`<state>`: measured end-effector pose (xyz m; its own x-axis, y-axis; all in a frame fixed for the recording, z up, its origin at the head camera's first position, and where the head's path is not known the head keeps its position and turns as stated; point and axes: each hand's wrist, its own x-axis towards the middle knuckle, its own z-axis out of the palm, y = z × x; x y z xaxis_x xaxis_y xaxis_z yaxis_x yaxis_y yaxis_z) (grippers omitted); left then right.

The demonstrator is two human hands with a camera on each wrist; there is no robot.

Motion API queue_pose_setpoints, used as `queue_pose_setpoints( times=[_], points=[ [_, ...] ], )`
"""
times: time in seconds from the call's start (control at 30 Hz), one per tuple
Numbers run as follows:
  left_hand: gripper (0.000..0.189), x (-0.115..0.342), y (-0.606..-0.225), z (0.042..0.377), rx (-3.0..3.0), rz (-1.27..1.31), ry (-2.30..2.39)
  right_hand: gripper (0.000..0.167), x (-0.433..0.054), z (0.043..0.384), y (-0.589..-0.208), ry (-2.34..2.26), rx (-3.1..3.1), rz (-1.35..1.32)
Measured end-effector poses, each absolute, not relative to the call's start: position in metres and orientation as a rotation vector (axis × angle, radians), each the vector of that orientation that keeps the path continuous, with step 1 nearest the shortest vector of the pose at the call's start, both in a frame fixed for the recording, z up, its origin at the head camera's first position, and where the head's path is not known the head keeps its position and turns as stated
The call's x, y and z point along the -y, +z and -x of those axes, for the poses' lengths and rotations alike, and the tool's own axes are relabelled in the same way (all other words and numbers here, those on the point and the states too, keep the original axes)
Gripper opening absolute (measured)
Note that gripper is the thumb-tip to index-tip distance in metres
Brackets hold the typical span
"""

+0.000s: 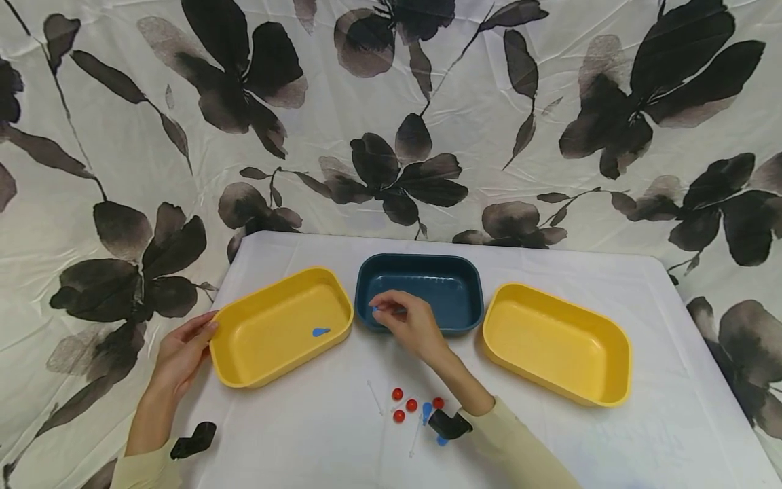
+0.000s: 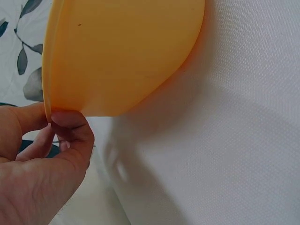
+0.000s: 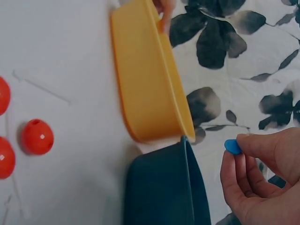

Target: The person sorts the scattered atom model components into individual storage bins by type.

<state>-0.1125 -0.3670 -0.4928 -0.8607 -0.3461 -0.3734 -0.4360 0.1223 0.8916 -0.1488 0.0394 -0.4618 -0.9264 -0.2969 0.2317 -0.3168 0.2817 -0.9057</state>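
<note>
My left hand [image 1: 180,353] pinches the outer rim of the left yellow tray [image 1: 263,333], thumb on one side and fingers on the other, as the left wrist view shows. Inside that tray lies a small blue teardrop-shaped piece [image 1: 320,332]. Over the near left part of the dark teal tray [image 1: 449,292] hovers my right hand [image 1: 411,322]. Between its thumb and fingertip it pinches another small blue piece [image 3: 232,146], whose rounded end shows in the right wrist view; the rest is hidden by the fingers.
A second yellow tray [image 1: 562,339] stands at the right. On the white table in front lie several red beads [image 1: 411,405], thin clear sticks [image 1: 375,398] and blue pieces [image 1: 426,413], partly under my right forearm. A floral cloth [image 1: 391,170] hangs behind the table.
</note>
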Motion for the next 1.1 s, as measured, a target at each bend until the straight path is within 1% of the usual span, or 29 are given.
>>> queue_pose_setpoints(
  times=[0.73, 1.1],
  points=[
    [0.063, 0.366, -0.492, 0.112, -2.307, 0.815, 1.842, 0.014, 0.010, 0.171, -0.462, 1.856, 2.525, -0.655],
    [0.063, 0.366, -0.490, 0.112, -2.309, 0.798, 1.847, 0.012, 0.034, 0.178, -0.466, 1.862, 2.586, -0.678]
  ],
)
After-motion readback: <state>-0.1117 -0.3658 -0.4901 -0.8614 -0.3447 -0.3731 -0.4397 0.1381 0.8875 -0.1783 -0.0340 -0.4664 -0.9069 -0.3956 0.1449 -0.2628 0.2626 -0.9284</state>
